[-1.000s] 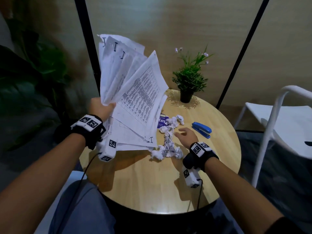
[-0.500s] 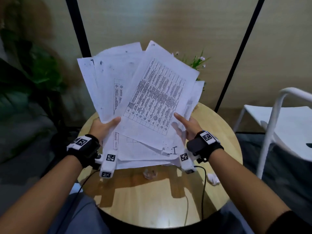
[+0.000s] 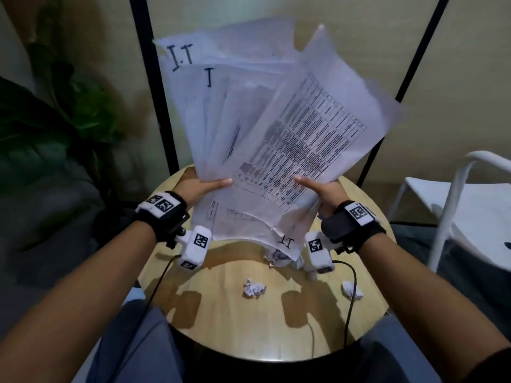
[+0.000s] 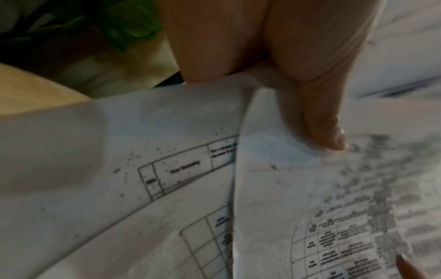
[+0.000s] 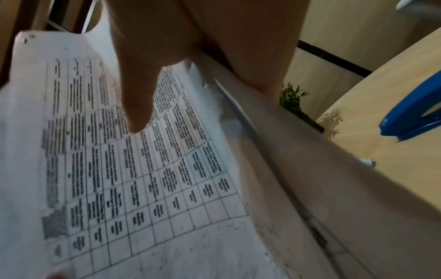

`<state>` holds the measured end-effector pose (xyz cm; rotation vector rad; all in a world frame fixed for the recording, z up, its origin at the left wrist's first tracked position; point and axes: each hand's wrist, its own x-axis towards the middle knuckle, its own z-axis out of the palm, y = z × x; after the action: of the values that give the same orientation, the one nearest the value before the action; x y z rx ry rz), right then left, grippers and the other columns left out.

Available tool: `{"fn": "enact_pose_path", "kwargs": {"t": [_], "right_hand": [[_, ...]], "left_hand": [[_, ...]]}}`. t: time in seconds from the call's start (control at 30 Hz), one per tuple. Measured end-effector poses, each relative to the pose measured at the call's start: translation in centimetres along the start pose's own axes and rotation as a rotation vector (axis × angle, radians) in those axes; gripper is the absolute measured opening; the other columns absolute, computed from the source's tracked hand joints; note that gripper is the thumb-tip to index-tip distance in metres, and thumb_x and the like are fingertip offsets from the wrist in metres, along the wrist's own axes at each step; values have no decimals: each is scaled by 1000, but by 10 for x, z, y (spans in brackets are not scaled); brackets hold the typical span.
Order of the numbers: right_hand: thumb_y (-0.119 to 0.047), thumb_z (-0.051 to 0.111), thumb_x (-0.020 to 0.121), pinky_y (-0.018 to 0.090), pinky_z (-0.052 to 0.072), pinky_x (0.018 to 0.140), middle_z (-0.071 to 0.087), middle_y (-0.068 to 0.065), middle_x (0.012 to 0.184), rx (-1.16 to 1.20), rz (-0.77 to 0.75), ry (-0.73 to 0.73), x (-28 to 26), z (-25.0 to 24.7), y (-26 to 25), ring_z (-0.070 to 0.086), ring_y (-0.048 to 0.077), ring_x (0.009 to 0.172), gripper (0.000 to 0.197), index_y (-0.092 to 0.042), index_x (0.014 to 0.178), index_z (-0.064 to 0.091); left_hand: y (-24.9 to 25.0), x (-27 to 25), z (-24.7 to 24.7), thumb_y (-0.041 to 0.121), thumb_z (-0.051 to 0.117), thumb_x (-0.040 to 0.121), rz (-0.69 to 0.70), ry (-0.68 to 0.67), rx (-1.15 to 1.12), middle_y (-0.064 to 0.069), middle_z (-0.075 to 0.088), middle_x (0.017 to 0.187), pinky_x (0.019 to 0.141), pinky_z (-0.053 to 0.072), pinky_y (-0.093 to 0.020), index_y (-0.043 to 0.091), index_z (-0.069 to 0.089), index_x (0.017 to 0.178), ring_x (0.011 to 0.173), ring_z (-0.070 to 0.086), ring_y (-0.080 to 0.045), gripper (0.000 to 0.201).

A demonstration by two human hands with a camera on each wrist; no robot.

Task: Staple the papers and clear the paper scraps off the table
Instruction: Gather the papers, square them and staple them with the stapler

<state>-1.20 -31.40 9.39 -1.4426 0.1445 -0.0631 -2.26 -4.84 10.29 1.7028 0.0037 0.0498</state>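
Table (image 3: pixel 221 322): round, wood top, under both hands. Chair (image 3: pixel 456 211): white, right of the right hand, off the table.

Papers (image 3: pixel 276 128): loose fanned stack, held up off the table between the two hands, sheets splayed up and away from them. Front sheet carries a printed grid of text; back sheets show handwritten "I.T" marks at the top left. One lower corner hangs down between the wrists, also marked "I.T".

Left hand (image 3: pixel 203 189): grasping the papers at the lower left edge, thumb on the front, fingers behind and hidden. Left wrist view shows the thumb (image 4: pixel 317 105) pressed flat on a sheet.

Right hand (image 3: pixel 322 189): grasping the papers at the lower right edge, thumb lying across the grid sheet, fingers behind the stack. Right wrist view shows the thumb (image 5: pixel 140 94) on the print.

Plant (image 5: pixel 292 98): small, potted, on the table beyond the right hand, seen past the paper edge.

Stapler (image 5: pixel 410 117): blue, on the table right of the right hand, apart from it.

Scraps: one crumpled ball (image 3: pixel 253 288) on the table below and between the hands; another (image 3: pixel 351 291) below the right wrist; a bunch (image 3: pixel 282 257) partly hidden under the hanging corner.
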Motion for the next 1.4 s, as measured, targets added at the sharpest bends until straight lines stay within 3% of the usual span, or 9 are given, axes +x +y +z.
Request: {"fn": "enact_pose_path", "kwargs": {"t": [0.23,0.43,0.6,0.7,0.8,0.93,1.1,1.33,1.4], "right_hand": [[-22,85,65,23,46,78,61,-6,99,12,3,2,-1,3,-24,57,10,93,59,2,113,61],[-24,85,64,28,49,76,61,-4,90,9,-39,154,0,-5,-41,58,21,96,52,0,104,62],[-30,82,66,36,32,110,60,-2,117,-100,46,23,-7,-7,-32,47,15,120,20,-21,80,71],[-24,87,60,21,47,81,62,-4,91,-66,10,109,-11,-7,-19,57,16,99,40,-5,89,67],[-12,80,71,11,47,56,58,-4,76,-74,-17,110,-22,-2,-10,57,7,71,21,-9,76,59],[-6,79,70,37,52,90,67,6,97,-51,-35,117,-35,4,-6,65,26,95,22,-9,82,62],[-2,80,67,32,56,82,68,11,109,-40,-76,73,-54,-7,11,67,23,97,51,4,113,60],[-9,83,65,31,45,84,56,-3,81,-150,63,84,-63,-11,60,58,16,86,38,-10,83,50],[-20,88,56,33,44,91,60,-4,92,-154,71,70,-56,-8,63,60,13,89,54,-8,96,53]], "left_hand": [[48,11,22,11,79,72,185,-18,142,-1,64,101,64,49,0,10,61,111,92,60,-12,43],[75,28,41,16,82,70,248,145,108,-3,63,97,58,47,-2,0,62,113,90,59,-13,50],[63,23,43,11,81,70,213,174,202,-6,60,104,77,43,-12,-4,55,117,98,55,-16,56],[40,19,34,1,81,66,115,148,152,-8,61,107,86,47,-23,-6,54,117,101,58,-21,57],[20,13,29,4,83,63,50,98,159,-14,65,111,92,49,-31,-4,56,116,105,61,-26,60],[17,3,27,8,82,68,56,125,17,-11,63,110,89,46,-29,-4,55,117,105,60,-23,57],[5,-17,11,14,81,70,57,55,55,-9,67,109,93,51,-35,8,63,108,104,64,-22,43],[-46,-34,13,22,85,64,-94,27,180,-8,68,101,94,51,-45,2,62,109,101,63,-28,54],[-51,-29,18,15,83,67,-118,51,149,-5,66,94,90,51,-37,1,61,108,98,62,-26,49]]}}
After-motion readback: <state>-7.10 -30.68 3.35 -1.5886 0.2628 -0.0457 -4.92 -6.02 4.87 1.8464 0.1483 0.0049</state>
